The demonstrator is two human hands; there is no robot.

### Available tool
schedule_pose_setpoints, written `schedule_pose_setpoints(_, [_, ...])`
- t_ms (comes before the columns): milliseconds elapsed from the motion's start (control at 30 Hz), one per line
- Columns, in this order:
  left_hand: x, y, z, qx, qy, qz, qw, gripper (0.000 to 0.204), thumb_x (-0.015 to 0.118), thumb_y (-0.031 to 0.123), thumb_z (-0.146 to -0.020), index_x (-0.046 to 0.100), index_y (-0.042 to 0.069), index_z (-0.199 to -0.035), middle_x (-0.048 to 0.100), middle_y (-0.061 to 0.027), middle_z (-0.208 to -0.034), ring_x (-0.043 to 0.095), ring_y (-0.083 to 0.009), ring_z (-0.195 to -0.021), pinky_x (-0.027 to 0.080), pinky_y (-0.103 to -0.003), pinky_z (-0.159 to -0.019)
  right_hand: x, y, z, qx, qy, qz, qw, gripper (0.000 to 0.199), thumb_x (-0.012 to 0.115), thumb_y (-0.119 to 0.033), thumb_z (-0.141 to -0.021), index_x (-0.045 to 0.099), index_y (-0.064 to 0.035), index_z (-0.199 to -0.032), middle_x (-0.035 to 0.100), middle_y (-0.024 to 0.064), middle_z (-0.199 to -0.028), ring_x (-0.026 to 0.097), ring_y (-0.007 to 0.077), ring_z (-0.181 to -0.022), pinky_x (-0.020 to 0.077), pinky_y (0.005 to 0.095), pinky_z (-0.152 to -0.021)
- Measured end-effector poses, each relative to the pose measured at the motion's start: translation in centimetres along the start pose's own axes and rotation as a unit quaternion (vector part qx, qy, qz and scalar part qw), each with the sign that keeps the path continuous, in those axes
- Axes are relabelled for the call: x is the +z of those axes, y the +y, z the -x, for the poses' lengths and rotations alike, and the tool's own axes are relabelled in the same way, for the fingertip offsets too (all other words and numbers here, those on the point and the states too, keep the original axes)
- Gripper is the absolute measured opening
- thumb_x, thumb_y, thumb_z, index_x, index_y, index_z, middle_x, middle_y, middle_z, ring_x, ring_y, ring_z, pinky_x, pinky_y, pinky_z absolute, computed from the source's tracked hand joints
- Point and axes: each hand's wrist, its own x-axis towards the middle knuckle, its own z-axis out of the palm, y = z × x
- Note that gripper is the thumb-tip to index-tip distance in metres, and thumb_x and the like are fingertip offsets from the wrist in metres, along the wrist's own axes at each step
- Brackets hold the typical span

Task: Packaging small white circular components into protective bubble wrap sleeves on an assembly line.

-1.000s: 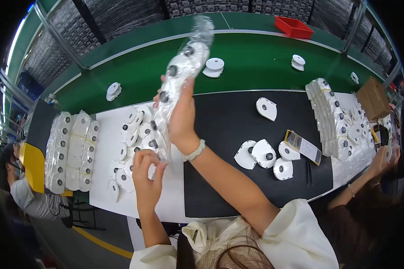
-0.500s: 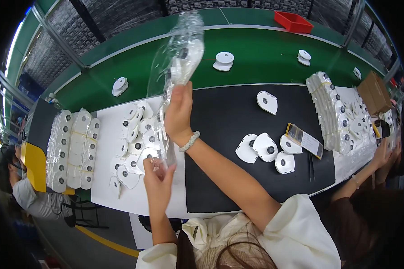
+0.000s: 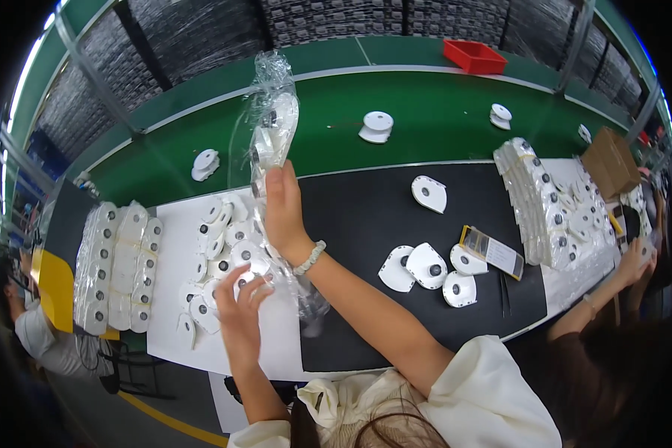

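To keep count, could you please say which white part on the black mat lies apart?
The white part near the black mat's far edge; the other four lie clustered.

The place is a factory workshop. White parts (image 3: 377, 125) sit spaced along a green belt (image 3: 440, 127), bagged stacks (image 3: 532, 201) stand on the bench (image 3: 280, 351), and a co-worker (image 3: 36, 330) shows on either side.
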Motion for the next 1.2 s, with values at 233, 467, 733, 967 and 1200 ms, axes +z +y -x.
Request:
schedule_pose_setpoints(233, [2.2,1.2,-4.8,-0.045,0.038,-0.245,0.968,0.020,0.049,0.014,-0.084,0.050,-0.002,-0.096,0.053,-0.0069,-0.084,0.050,-0.0099,-0.072,0.040,-0.020,-0.064,0.6,-0.1,0.6,0.044,-0.074,-0.031,0.996,0.040,0.047,-0.024,-0.085,0.040,0.0040,-0.113,0.039,0.0113,-0.092,0.041,0.0215,-0.078,0.0348,0.0300,-0.074])
schedule_pose_setpoints(467, [0.6,-2.5,-4.8,0.187,0.155,0.125,0.962,0.019,0.047,0.006,-0.078,0.049,-0.001,-0.096,0.046,-0.0154,-0.108,0.047,-0.0230,-0.098,0.039,-0.030,-0.082,1.7,-0.8,1.7,-0.017,-0.097,0.277,0.956,0.068,0.070,-0.030,-0.065,0.034,0.0052,-0.110,0.037,0.0166,-0.103,0.041,0.0281,-0.095,0.0340,0.0341,-0.084])
schedule_pose_setpoints(733, [-2.2,1.6,-7.4,-0.012,0.164,-0.027,0.986,0.027,0.045,0.023,-0.086,0.050,-0.002,-0.097,0.049,-0.0027,-0.073,0.034,-0.0015,-0.046,0.025,-0.014,-0.042,0.9,0.1,1.1,0.111,-0.221,0.126,0.961,0.069,0.074,-0.033,-0.060,0.038,0.0041,-0.105,0.050,0.0181,-0.101,0.053,0.0232,-0.093,0.0430,0.0286,-0.076])
schedule_pose_setpoints(967, [-4.3,1.4,-7.1,-0.004,0.111,0.060,0.992,0.022,0.042,0.016,-0.088,0.054,-0.002,-0.092,0.048,-0.0013,-0.061,0.033,-0.0022,-0.044,0.025,-0.015,-0.041,0.2,2.0,0.7,0.231,-0.382,0.066,0.893,0.043,0.071,-0.028,-0.066,0.049,0.0025,-0.087,0.055,0.0076,-0.075,0.055,0.0122,-0.071,0.0444,0.0239,-0.061])
schedule_pose_setpoints(1200, [-3.0,-1.4,-6.5,0.217,0.307,-0.407,0.832,0.026,0.039,0.018,-0.088,0.059,0.005,-0.096,0.056,-0.0039,-0.072,0.036,-0.0037,-0.048,0.030,-0.017,-0.045,1.2,1.7,1.0,0.058,-0.167,0.121,0.977,0.032,0.068,-0.017,-0.068,0.042,0.0000,-0.074,0.048,0.0118,-0.066,0.045,0.0156,-0.057,0.0389,0.0290,-0.052])
